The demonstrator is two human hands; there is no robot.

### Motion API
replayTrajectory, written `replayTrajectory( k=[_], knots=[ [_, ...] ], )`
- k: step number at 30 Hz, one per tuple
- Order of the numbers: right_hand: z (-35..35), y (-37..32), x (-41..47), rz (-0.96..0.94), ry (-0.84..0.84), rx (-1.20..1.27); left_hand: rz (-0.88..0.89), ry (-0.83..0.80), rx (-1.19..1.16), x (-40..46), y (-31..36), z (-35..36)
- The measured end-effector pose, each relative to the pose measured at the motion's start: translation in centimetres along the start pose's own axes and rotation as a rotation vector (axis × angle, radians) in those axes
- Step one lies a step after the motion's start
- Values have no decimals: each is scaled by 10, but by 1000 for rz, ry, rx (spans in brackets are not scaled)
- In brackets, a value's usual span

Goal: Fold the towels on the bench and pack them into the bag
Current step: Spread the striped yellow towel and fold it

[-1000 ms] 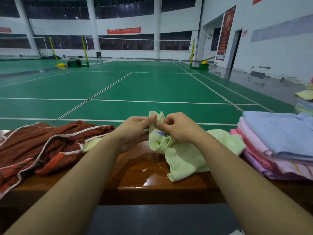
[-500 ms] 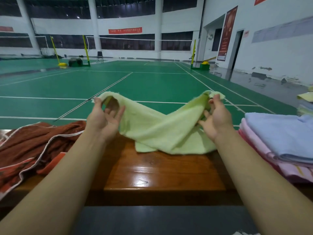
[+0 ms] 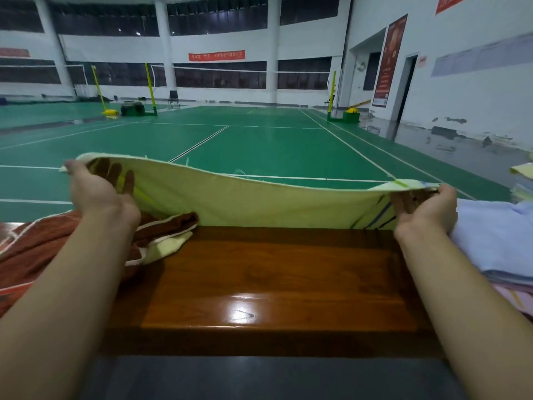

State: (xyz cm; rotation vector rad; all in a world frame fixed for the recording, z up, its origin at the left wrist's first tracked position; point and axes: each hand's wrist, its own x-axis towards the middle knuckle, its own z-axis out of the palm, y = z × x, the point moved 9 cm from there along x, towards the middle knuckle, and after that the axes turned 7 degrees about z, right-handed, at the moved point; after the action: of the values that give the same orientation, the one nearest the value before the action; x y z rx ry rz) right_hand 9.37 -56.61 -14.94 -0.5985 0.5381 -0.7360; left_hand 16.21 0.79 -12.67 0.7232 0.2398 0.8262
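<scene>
A pale green towel (image 3: 259, 203) with striped ends is stretched wide above the far edge of the wooden bench (image 3: 274, 284). My left hand (image 3: 98, 192) pinches its left top corner, fingers behind the cloth. My right hand (image 3: 427, 206) pinches the right top corner by the stripes. The towel hangs down behind the bench's far edge. A rust-brown towel (image 3: 43, 246) with white trim lies crumpled on the bench at the left. No bag is in view.
A stack of folded towels (image 3: 496, 243), light blue on top and pink below, lies on the bench at the right. More folded cloth (image 3: 522, 180) sits at the far right edge. Beyond the bench spreads a green sports court.
My hands have moved apart, from pinching the bunched towel together at centre to holding its two top corners. The towel went from crumpled to spread flat and taut.
</scene>
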Motion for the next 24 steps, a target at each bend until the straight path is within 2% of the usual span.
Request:
replayTrajectory(
  k=[4, 7, 10, 15, 20, 24],
  knots=[
    [-5, -25, -14, -255, 173, -427, 92, 114, 262, 1, 10, -11],
    [-4, -33, -25, -398, 152, -604, 80, 114, 356, -1, 6, -18],
    [-8, -30, -31, -442, 140, -692, 65, 17, 380, -16, 9, -21],
    [-19, -19, -48, -437, 61, -747, 149, -168, 562, -34, 35, -33],
    [-29, -33, -71, -469, 15, -800, 141, -198, 666, -42, 53, -59],
    [-51, -52, -89, -530, 17, -836, 146, -112, 653, -41, 67, -91]
  ],
)
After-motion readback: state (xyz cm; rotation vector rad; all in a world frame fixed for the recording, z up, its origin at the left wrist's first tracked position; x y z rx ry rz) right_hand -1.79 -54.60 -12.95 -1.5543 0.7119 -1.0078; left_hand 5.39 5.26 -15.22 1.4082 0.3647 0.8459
